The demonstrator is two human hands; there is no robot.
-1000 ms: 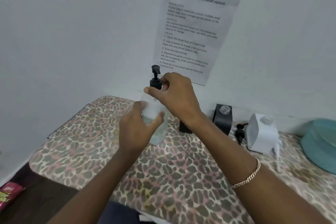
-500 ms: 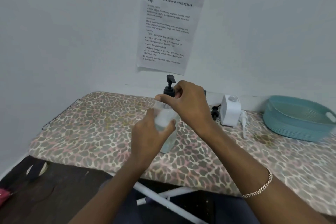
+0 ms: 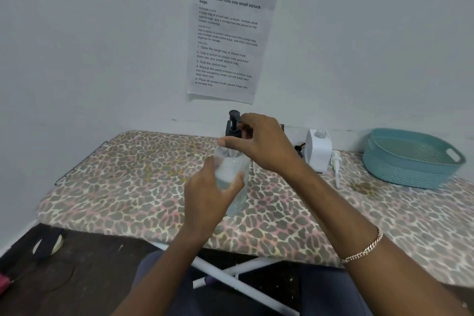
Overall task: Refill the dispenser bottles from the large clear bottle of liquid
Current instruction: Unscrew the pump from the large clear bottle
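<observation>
A clear dispenser bottle [image 3: 237,200] with liquid stands on the leopard-print board [image 3: 133,177] at the middle. My left hand [image 3: 207,195] wraps around its body. My right hand [image 3: 259,143] pinches the collar at its top, beside the black pump head [image 3: 234,120] that rises behind my fingers. A white square dispenser bottle [image 3: 318,151] with an open neck stands to the right near the wall. A loose white pump [image 3: 336,164] lies just right of it and a loose black pump [image 3: 298,149] just left. A dark bottle is mostly hidden behind my right hand.
A teal plastic basket [image 3: 410,159] sits at the right on the board. A printed sheet [image 3: 228,38] hangs on the grey wall. White board legs [image 3: 230,277] cross below the front edge. Dark floor lies at lower left.
The view has tilted and pulled back, so the basket and the board's front edge show. Both hands stay on the clear bottle, the right one still at its top.
</observation>
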